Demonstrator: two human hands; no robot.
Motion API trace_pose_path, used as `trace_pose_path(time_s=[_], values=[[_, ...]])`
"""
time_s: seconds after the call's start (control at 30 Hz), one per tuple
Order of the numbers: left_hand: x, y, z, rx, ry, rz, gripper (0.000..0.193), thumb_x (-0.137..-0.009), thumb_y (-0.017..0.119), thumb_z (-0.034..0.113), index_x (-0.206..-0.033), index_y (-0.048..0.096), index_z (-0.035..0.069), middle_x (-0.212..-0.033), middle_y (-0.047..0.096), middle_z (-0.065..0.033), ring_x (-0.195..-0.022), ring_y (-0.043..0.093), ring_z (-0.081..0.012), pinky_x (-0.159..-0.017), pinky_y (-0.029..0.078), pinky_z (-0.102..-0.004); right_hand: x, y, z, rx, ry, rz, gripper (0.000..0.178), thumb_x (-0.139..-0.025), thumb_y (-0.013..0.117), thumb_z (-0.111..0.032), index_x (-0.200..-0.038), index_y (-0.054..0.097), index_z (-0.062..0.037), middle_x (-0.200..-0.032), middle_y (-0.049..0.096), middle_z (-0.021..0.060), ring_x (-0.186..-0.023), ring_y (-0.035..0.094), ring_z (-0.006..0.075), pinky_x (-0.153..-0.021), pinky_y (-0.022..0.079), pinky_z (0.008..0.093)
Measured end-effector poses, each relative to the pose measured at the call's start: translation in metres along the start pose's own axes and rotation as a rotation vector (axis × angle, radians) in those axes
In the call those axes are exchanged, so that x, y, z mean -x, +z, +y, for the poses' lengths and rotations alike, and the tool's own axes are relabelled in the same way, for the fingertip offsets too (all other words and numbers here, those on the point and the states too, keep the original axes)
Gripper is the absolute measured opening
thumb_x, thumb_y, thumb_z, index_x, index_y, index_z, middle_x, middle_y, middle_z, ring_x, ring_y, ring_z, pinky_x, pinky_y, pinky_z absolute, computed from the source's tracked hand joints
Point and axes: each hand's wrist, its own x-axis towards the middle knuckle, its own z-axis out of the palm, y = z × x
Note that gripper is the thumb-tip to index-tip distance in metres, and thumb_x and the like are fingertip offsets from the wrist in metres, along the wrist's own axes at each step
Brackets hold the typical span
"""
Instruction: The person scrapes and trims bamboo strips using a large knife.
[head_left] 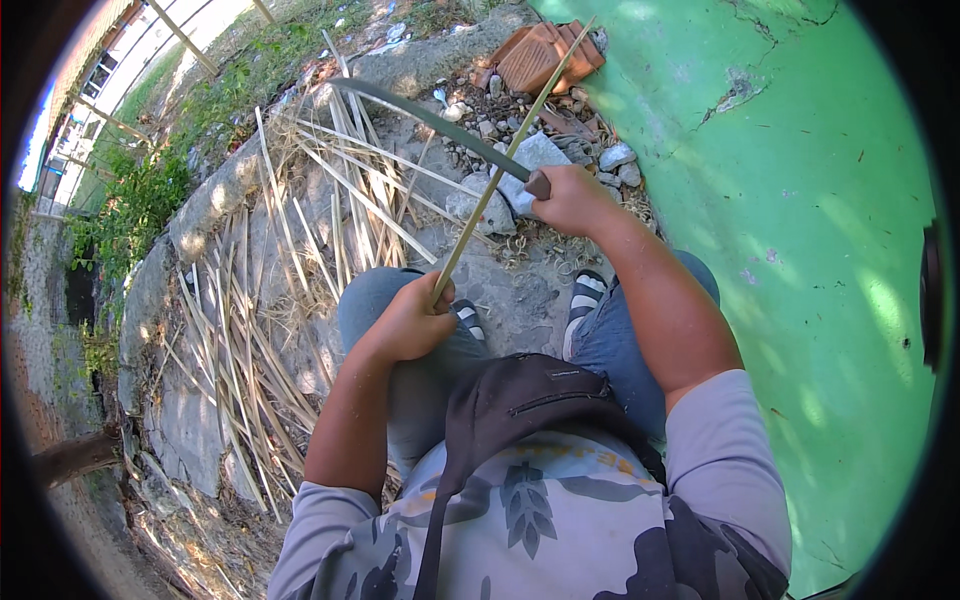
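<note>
The person's left grip [413, 318] is clenched, fingers curled round the lower end of a bamboo-like strip [470, 232], with the thumb folded over toward the front; the right grip [572, 200] is closed firmly about the handle of a long, dark, slightly curved knife [430, 119], its blade pointing up and to the left. The blade crosses the strip near the knife's handle, though whether the two touch cannot be told. Just beyond the hands lie pale stone blocks [540, 160], with gravel and broken orange roof tiles [540, 62] behind them. To the left, many pale, dry strips [240, 370] are strewn across the grey concrete ground [175, 420], beside a rough stone kerb [212, 208]; a smooth green floor [810, 250] fills the right side. The person's knees and strapped sandals [588, 292] sit below the work, and a dark bag [525, 390] lies across the front of the body. The held strip is slender, nearly straight and yellowish green, slanting up and rightward between the knees to a narrow tip over the tiles.
</note>
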Motion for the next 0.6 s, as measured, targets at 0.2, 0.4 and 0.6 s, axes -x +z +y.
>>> trace_pose_path(time_s=[0.2, 0.4, 0.6], values=[[-0.003, 0.003, -0.009, 0.012, -0.004, 0.009, 0.025, -0.079, 0.065, 0.003, -0.095, 0.047, 0.007, -0.079, 0.044, 0.0026, -0.072, 0.044, -0.0094, -0.063, 0.039, -0.0281, 0.018, 0.013, -0.038, 0.347, -0.221, -0.236, 0.018, -0.076, 0.072, -0.024, -0.091, 0.073, -0.0154, -0.086, 0.072, 0.0128, -0.086, 0.071, 0.0336, -0.076, 0.056, 0.0466], [-0.004, -0.003, -0.007, 0.112, 0.001, 0.024, 0.026, -0.079, 0.066, 0.003, -0.096, 0.047, 0.008, -0.081, 0.045, 0.0034, -0.073, 0.044, -0.0086, -0.065, 0.038, -0.0266, 0.003, 0.015, -0.019, 0.2, -0.121, -0.206, 0.017, -0.074, 0.073, -0.023, -0.09, 0.072, -0.0169, -0.087, 0.073, 0.012, -0.086, 0.071, 0.0336, -0.076, 0.056, 0.0463], [0.001, 0.001, -0.014, 0.092, 0.029, 0.067, 0.025, -0.078, 0.065, 0.002, -0.095, 0.047, 0.007, -0.079, 0.045, 0.0021, -0.072, 0.044, -0.0101, -0.064, 0.039, -0.028, 0.018, 0.02, -0.034, 0.263, -0.261, -0.106, 0.013, -0.075, 0.071, -0.02, -0.086, 0.069, -0.0119, -0.079, 0.069, 0.0154, -0.079, 0.069, 0.0377, -0.07, 0.053, 0.0489]])
